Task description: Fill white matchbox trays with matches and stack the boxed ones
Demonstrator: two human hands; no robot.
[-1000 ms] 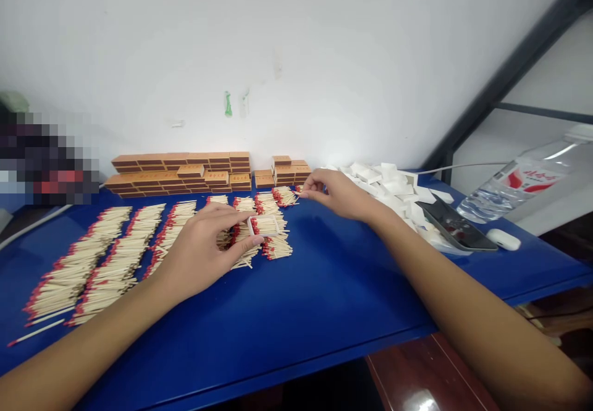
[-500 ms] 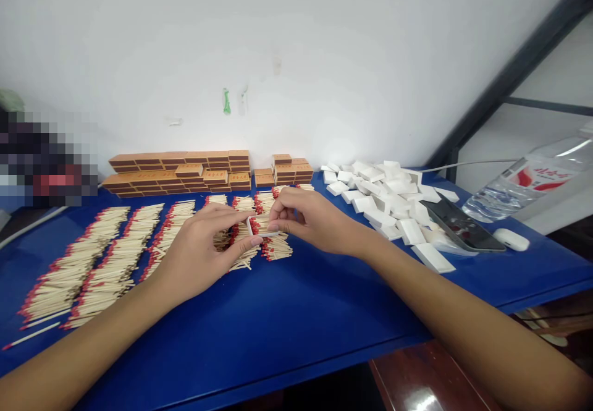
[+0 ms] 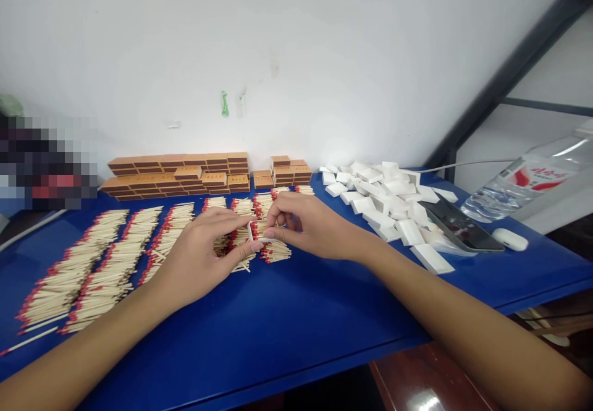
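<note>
My left hand (image 3: 201, 256) pinches a small white matchbox tray (image 3: 257, 230) filled with red-tipped matches, thumb below and fingers on top. My right hand (image 3: 309, 224) meets it from the right, fingertips pressed on the tray's far end and the matches in it. Both hands hover over loose bundles of matches (image 3: 273, 250) lying on the blue table (image 3: 287, 318). Long rows of matches (image 3: 102, 256) stretch to the left.
Brown matchbox sleeves (image 3: 180, 173) are stacked along the white wall, with a smaller stack (image 3: 287, 170) beside them. A heap of white empty trays (image 3: 389, 198) lies at the right, then a phone (image 3: 458, 225), a white earbud case (image 3: 509, 239) and a lying water bottle (image 3: 532, 182).
My right hand came back from the far match bundle near the small stack to the tray held by my left hand and now presses on its contents. The left hand stayed put.
</note>
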